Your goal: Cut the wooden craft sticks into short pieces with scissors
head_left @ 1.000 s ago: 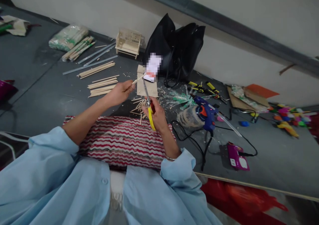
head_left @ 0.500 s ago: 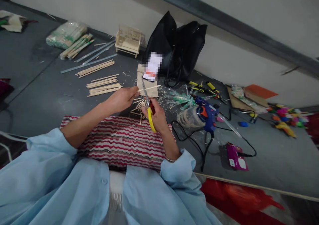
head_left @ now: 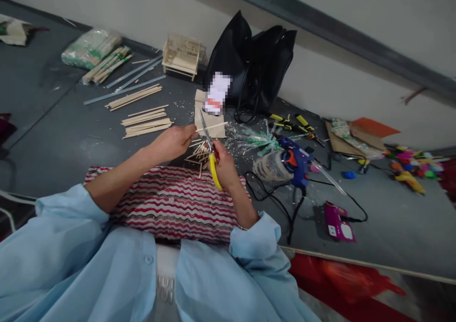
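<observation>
My left hand pinches a thin wooden stick that points right, across the blades of a pair of scissors. My right hand grips the yellow-handled scissors, blades raised and slightly apart around the stick. A small heap of cut stick pieces lies on the floor just under both hands. A red-and-white striped cloth lies in front of me, below my forearms.
Bundles of long sticks lie left. A small wooden model, a black bag and a cardboard piece stand behind. A blue glue gun, tape roll, screwdrivers, magenta plug strip and coloured bits sit right.
My left hand has come down and turned the stick from pointing up-right to lying level across the scissor blades. The view has shifted slightly.
</observation>
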Motion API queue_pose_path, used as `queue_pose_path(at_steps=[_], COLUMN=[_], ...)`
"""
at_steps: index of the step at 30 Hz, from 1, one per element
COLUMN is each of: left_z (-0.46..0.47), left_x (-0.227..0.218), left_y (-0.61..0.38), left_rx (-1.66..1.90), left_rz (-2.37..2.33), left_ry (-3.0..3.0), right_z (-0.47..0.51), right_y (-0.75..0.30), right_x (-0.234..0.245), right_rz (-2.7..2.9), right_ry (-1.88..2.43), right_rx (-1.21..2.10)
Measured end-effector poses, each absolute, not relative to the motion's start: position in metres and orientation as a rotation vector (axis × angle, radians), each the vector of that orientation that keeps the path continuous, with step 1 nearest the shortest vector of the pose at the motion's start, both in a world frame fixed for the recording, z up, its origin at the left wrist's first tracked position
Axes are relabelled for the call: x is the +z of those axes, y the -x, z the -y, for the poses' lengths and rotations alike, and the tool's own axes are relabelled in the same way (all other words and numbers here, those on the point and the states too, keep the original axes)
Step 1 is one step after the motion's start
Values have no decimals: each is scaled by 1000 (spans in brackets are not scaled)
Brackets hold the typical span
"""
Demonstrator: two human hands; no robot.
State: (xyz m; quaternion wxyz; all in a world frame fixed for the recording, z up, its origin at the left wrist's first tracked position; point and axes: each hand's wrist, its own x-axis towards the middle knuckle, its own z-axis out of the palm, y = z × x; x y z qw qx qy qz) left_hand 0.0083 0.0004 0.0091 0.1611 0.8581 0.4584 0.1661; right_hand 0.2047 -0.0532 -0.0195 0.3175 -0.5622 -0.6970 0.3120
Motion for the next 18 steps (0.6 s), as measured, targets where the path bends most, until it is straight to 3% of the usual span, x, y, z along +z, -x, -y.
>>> queue_pose_path(at_steps=[11,18], left_z=[-1,-2], left_x=[6,4], left_y=[-11,-7], left_rx=[1034,1083], left_rz=[-1237,-1157], left_ry=[-2174,-2113], right_z=[56,58], right_y=[-203,-204], right_x=[-13,-8], right_rz=[1784,1818], right_ry=[1541,1575], right_rx=[772,795])
